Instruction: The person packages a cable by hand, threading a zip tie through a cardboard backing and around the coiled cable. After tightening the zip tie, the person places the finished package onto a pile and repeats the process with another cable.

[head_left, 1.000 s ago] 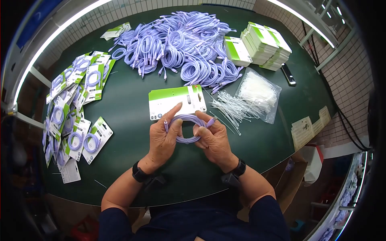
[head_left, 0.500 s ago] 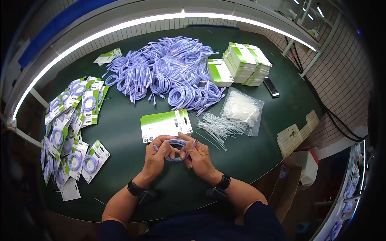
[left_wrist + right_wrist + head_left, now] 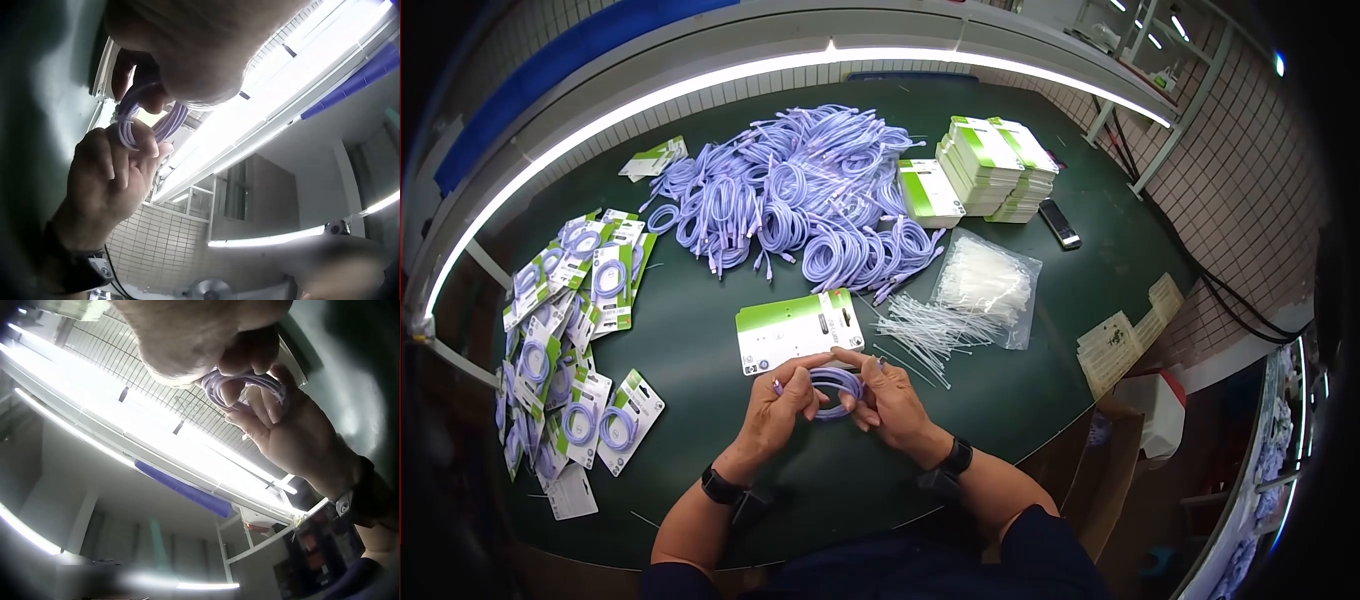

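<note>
A coiled lilac cable point(image 3: 838, 380) is held between both hands, just in front of a flat stack of green-and-white packaging cards point(image 3: 785, 345). My left hand point(image 3: 770, 412) grips the coil's left side, and a connector end point(image 3: 777, 386) pokes out by its thumb. On the other side, my right hand point(image 3: 897, 405) pinches the loop between thumb and curled fingers. The index fingertips come close together over the top of the coil. In the left wrist view, the cable loops point(image 3: 128, 132) pass around the right hand's fingers. The right wrist view shows the loops point(image 3: 215, 392) around the left fingers.
Behind the cards lies a big heap of lilac cables point(image 3: 790, 185). Loose white zip ties point(image 3: 930, 328) and a bag of them point(image 3: 990, 285) lie to the right. Carded cables point(image 3: 610, 280) cover the left side. Card stacks point(image 3: 990, 165) and a phone point(image 3: 1059, 223) stand at the back right.
The head view has tilted up and shifted, so the table appears lower and further left. The hands have drawn closer together and the coil is tilted and turned between them; both still hold it.
</note>
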A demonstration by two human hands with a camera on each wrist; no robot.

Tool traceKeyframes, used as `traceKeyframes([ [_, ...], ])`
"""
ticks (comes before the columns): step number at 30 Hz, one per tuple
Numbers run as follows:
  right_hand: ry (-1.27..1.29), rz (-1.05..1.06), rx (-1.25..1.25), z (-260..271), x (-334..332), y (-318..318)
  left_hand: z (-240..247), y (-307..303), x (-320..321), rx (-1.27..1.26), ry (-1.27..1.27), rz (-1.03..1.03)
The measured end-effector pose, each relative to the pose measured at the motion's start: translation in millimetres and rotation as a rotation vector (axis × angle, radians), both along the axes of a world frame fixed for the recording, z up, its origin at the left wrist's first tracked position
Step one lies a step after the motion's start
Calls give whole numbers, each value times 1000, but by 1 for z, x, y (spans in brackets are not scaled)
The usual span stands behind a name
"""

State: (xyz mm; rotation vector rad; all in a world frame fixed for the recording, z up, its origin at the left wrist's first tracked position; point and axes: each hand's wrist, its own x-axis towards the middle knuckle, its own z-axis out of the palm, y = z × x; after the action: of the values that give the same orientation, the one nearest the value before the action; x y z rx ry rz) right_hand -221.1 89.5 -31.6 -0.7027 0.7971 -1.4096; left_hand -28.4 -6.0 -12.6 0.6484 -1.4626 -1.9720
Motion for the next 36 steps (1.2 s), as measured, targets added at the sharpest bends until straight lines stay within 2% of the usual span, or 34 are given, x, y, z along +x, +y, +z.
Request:
traceKeyframes([
  [1, 1, 8, 6, 1, 0, 0, 4, 2, -1, -68, -38, 11],
  [3, 177, -13, -9, 4, 2, -1, 7, 2, -5, -128, -80, 33],
  [5, 245, -13, 8, 10, 6, -1, 4, 2, -7, 43, 7, 89],
  [7, 419, 7, -32, 13, 6, -2, 1, 10, -6, 217, 80, 149],
  [8, 386, 26, 0, 15, 8, -3, 2, 8, -7, 277, 118, 177],
  [9, 463, 37, -30, 18, 10, -4, 0, 7, -5, 307, 80, 192],
  [10, 540, 44, -63, 17, 10, -4, -2, 6, -3, 363, 170, 177],
  [11, 509, 48, -45, 13, 8, -5, -4, 4, -2, 409, 268, 161],
  [12, 526, 90, -27, 9, 3, -6, 0, 6, -3, 423, 241, 166],
  [15, 477, 159, 10, 2, -4, -4, 17, 14, -9, 16, -106, 187],
  [18, 389, 222, 22, 5, -12, -9, 9, 10, -1, -99, -189, 123],
  [19, 439, 259, 33, 6, -12, -9, 7, 10, 0, -156, -224, 91],
  [21, 542, 337, 55, 9, -14, -9, 6, 9, 0, -144, -241, 55],
  [24, 530, 385, 50, 14, -16, -8, 5, 9, 2, -131, -258, 4],
  [27, 535, 410, 16, 16, -18, -6, 2, 6, 9, -359, -237, -66],
  [32, 572, 399, -23, 21, -17, -7, -2, 14, 5, -408, -156, 64],
  [35, 571, 447, -6, 30, -16, -5, 13, 18, 12, -90, -85, 42],
  [36, 564, 500, 2, 34, -15, -4, 12, 21, 16, -94, -83, 49],
])
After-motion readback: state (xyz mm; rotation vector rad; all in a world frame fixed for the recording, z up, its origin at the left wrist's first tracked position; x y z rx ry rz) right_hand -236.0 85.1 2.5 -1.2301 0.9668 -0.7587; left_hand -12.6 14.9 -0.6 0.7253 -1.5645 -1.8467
